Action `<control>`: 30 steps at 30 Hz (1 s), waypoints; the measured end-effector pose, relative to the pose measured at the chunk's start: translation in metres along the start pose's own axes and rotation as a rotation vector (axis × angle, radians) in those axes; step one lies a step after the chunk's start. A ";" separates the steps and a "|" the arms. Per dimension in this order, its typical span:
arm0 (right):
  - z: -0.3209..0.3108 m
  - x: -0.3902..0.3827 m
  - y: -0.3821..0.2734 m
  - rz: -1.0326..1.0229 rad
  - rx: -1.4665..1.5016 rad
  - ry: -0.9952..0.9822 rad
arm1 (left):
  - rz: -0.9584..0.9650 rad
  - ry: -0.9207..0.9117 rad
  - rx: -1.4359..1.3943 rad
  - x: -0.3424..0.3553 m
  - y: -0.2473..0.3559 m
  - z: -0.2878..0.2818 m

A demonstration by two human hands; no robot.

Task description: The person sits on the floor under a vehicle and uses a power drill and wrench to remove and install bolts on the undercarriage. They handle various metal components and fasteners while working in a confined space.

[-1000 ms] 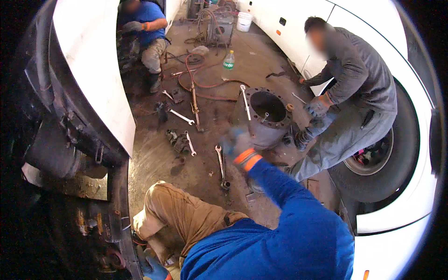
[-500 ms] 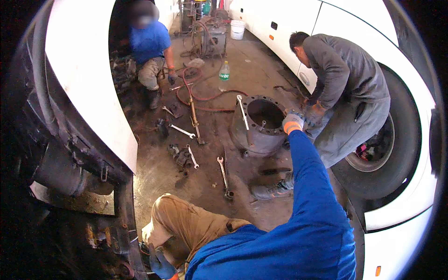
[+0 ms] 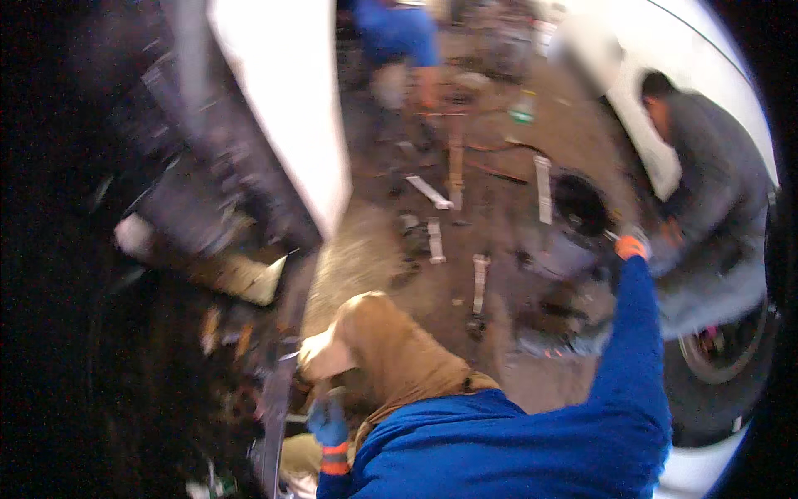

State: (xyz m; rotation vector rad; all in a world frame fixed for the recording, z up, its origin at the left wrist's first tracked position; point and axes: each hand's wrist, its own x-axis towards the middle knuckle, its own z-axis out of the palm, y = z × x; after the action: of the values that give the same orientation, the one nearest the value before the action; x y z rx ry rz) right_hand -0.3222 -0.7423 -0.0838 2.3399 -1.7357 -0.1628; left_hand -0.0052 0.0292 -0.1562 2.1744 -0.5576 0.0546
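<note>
Motion blurs the whole picture. My right arm reaches out to the right, and my gloved right hand (image 3: 629,240) is at the near right rim of a dark, round brake drum (image 3: 562,256). Its fingers are smeared, and a co-worker's hand (image 3: 670,230) is close beside it. A long wrench (image 3: 543,190) leans on the drum's left side. My left hand (image 3: 327,422), in a blue-grey glove with an orange cuff, is low beside my bent knee, next to the dark vehicle frame. Whether it grips anything is too blurred to make out.
More wrenches (image 3: 480,283) lie on the floor near a brass-coloured cutting torch (image 3: 455,166) and a red hose (image 3: 499,172). A plastic bottle (image 3: 522,108) stands farther back. One person in blue (image 3: 399,37) is at the far left. A white panel (image 3: 278,100) edges the left side.
The view has swung left, so the floor, drum and co-worker appear farther right. My left hand shows higher and more fully beside my knee. My right hand stays by the drum.
</note>
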 end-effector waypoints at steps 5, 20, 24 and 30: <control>0.009 0.001 -0.028 -0.004 -0.223 -0.149 | -0.143 0.063 -0.029 0.005 0.041 -0.005; 0.038 -0.066 -0.053 -0.266 -0.358 -0.269 | -0.312 -0.080 -0.304 0.001 0.023 0.010; 0.054 -0.064 -0.049 -0.308 -0.362 -0.488 | -0.219 -0.101 -0.211 0.010 0.054 0.007; 0.169 -0.086 -0.005 -0.240 -0.275 -0.333 | -0.308 -0.162 -0.251 0.013 0.035 0.017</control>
State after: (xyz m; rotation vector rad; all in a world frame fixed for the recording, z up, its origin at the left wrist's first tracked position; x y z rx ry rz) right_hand -0.3795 -0.6781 -0.2522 2.4027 -1.4361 -0.8181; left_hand -0.0109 -0.0070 -0.1373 2.0033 -0.2947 -0.3428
